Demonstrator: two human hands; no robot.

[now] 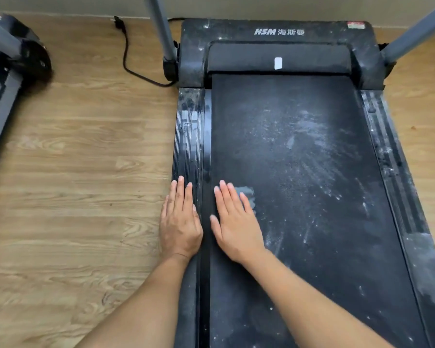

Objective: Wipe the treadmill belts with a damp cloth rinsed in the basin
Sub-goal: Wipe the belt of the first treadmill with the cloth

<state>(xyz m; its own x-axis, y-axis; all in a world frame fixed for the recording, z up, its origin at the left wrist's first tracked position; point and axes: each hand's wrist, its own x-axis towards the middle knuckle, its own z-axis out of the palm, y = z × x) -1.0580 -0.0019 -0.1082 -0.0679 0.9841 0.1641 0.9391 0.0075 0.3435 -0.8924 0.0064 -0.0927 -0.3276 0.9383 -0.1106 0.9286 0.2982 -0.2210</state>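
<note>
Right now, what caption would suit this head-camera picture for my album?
Both palms down: left hand flat on the side rail, right hand flat on the dust-streaked belt of an HSM treadmill.

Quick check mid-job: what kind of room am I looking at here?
Probably a small gym or home workout room: a dusty treadmill on a wood-look floor, a second treadmill at left, and a power cord.

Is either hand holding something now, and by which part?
Nothing is gripped. The left hand lies flat on the side rail; the right hand presses flat on what seems a grey cloth on the belt, only its far edge showing.
</note>
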